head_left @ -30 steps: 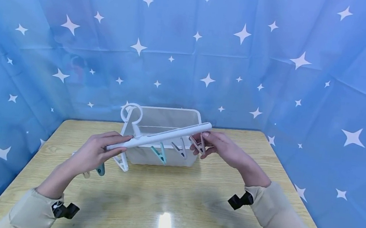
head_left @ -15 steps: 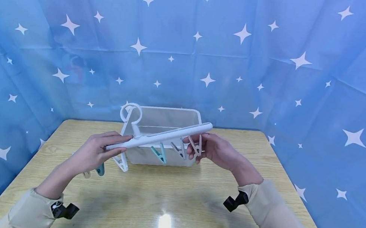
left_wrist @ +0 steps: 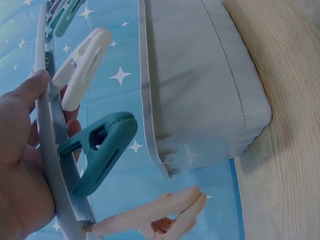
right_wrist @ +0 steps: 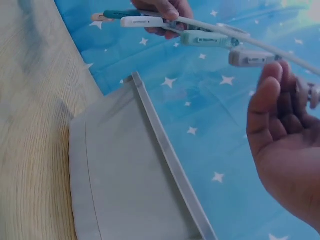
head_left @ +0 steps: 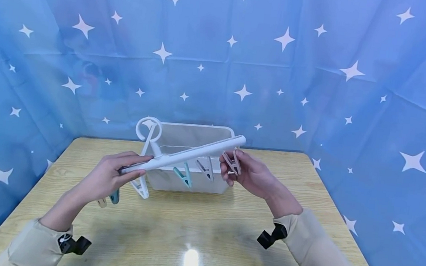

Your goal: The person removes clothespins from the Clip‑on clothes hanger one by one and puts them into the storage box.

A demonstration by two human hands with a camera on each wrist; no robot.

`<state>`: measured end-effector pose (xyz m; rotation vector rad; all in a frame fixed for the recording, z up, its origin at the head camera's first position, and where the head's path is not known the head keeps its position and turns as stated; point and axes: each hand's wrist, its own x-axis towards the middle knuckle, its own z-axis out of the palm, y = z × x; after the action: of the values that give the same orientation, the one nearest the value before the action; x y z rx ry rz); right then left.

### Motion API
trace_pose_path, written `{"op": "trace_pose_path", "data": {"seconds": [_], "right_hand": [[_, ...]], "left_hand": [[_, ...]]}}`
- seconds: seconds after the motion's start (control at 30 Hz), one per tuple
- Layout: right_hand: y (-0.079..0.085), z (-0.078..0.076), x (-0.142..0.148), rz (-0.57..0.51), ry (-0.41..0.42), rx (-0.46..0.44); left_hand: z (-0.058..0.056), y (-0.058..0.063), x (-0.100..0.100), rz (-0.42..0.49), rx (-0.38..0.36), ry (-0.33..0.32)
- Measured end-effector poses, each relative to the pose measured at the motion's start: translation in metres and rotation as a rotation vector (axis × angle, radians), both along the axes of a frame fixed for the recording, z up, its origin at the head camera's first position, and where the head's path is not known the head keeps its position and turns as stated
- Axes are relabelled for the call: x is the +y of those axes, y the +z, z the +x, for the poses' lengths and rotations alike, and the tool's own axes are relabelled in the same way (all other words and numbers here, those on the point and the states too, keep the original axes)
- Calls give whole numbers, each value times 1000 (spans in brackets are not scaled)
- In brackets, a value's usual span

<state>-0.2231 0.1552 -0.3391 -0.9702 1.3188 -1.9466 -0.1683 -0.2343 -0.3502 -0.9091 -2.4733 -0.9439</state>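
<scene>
My left hand [head_left: 107, 176] grips the bar of a white clip hanger [head_left: 195, 152] near its left part, thumb and fingers on opposite sides. The bar slopes up to the right, and a ring hook [head_left: 158, 135] stands up from it. Clothespins hang below: a beige one [left_wrist: 150, 212], a dark teal one [left_wrist: 107, 155], a white one [left_wrist: 82, 70], a light teal one [right_wrist: 205, 38] and a grey one [right_wrist: 250, 57]. A pinkish-grey clothespin [head_left: 237, 169] hangs at the right end. My right hand [head_left: 257, 175] is against it, fingers loosely bent behind it, without a visible pinch.
A pale rectangular bin [head_left: 187, 183] stands behind the hanger, near the back edge of the wooden table [head_left: 170, 233]. Blue star-patterned cloth [head_left: 218, 85] surrounds the table at the back and sides. Small black cameras sit on both sleeves.
My right hand has let its thumb off the end clothespin and shifted slightly left, its fingers now behind it. The hanger has risen a little. The left hand keeps its grip.
</scene>
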Motion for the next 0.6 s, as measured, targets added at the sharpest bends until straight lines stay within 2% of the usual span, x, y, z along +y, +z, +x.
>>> {"op": "trace_pose_path", "data": {"seconds": [0.13, 0.33, 0.43, 0.6], "right_hand": [[3, 3, -3, -41, -63, -21], [7, 6, -7, -40, -222, -11], [8, 7, -9, -24, -323, 27], [10, 8, -16, 10, -541, 125]], "left_hand": [[0, 2, 0, -8, -4, 9], [0, 3, 0, -9, 4, 10], [-1, 3, 0, -8, 21, 11], [-2, 3, 0, -8, 49, 10]]}}
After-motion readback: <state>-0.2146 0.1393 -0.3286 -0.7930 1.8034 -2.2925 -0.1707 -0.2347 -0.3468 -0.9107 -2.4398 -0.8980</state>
